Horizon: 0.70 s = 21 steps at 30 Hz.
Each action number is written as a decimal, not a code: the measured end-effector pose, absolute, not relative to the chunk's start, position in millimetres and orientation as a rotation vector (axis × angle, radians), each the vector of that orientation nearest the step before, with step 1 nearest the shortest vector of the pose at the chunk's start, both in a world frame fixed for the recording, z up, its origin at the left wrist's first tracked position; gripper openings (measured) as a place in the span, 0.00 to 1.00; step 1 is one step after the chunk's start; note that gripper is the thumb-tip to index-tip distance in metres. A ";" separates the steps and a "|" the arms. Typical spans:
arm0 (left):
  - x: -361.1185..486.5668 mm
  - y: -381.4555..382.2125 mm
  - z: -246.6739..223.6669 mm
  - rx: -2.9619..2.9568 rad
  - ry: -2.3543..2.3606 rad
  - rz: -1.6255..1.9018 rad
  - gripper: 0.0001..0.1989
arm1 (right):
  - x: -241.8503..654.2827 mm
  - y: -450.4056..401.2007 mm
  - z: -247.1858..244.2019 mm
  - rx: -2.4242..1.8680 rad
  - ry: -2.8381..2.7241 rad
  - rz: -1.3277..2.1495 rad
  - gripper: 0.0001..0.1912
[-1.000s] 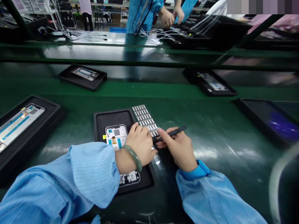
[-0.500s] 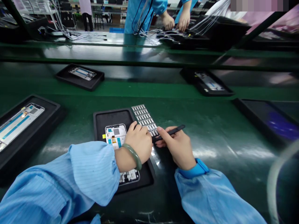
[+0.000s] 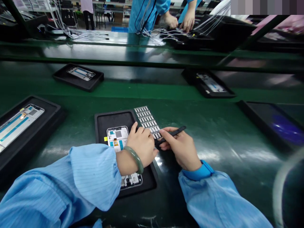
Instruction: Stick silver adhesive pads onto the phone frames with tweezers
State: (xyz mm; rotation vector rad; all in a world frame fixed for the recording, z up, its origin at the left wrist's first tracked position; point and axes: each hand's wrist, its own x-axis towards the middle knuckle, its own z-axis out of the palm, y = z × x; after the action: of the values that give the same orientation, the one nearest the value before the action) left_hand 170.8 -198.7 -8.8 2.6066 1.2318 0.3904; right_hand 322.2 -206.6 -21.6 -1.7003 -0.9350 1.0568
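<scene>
My right hand (image 3: pixel 181 147) is closed on black tweezers (image 3: pixel 174 132), their rear end pointing up and right. The tips are hidden behind my left hand (image 3: pixel 142 145), which is curled at the lower end of a sheet of small pale labels (image 3: pixel 147 118). Its fingertips are mostly out of sight, so what they pinch cannot be made out. Below my left wrist, a phone frame (image 3: pixel 117 134) with blue strips and a yellow tab lies in a black tray (image 3: pixel 101 118). My forearm covers the frame's middle. The label sheet lies against the tray's right edge.
Another black tray with a phone frame (image 3: pixel 22 122) stands at left. Farther back are two trays with phone frames (image 3: pixel 82 72) (image 3: pixel 211 83). A dark tray (image 3: pixel 256 117) is at right, near a pale curved tube (image 3: pixel 277 186). Across the bench, a person's hands (image 3: pixel 188 20) work among cables.
The tweezers and my right fingers have shifted slightly left. A fingertip of my left hand now shows beside the tweezers. The two far trays appear slightly farther left.
</scene>
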 end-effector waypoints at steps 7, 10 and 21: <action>170.0 -198.1 -9.5 2.482 1.233 0.452 0.27 | 328.4 -202.2 -12.2 -1.546 -0.691 1.243 0.20; 159.2 -197.6 -2.8 2.324 1.161 0.597 0.26 | 325.2 -203.3 -2.4 -1.429 -0.628 1.209 0.20; 103.2 -203.0 21.3 1.777 1.056 0.962 0.05 | 269.6 -203.0 32.1 -1.195 -0.983 1.212 0.16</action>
State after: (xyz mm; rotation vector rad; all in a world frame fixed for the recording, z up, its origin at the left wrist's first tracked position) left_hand 103.2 -203.0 21.3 1.7767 1.0557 0.9616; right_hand 269.6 -203.0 32.1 -1.1953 -0.9826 1.2119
